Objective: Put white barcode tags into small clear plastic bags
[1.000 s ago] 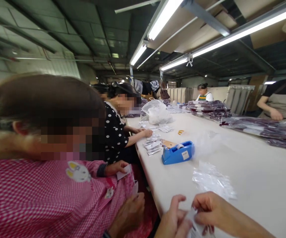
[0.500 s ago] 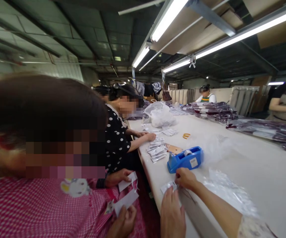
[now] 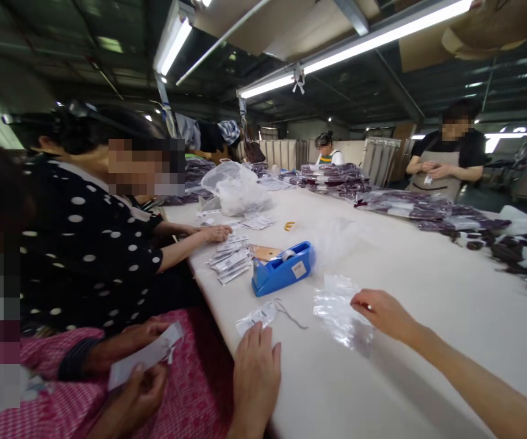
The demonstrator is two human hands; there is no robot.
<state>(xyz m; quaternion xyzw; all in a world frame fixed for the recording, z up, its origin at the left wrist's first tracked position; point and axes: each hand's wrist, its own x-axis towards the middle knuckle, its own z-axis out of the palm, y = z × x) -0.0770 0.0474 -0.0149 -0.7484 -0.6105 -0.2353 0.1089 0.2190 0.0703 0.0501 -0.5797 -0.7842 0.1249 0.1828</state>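
The left hand [image 3: 257, 369] lies flat, fingers together and gripping nothing, tips at a small packet [image 3: 255, 318] with tiny, unreadable print and a grey cord [image 3: 291, 313]. The right hand [image 3: 386, 310], fingertips drawn in, meets glossy clear plastic bags [image 3: 336, 311]; whether it grips one, I cannot tell. Beyond: a blue tape dispenser [image 3: 275, 275], its white label illegible, then flat packets [image 3: 231, 262], then a crumpled translucent sack [image 3: 236, 188].
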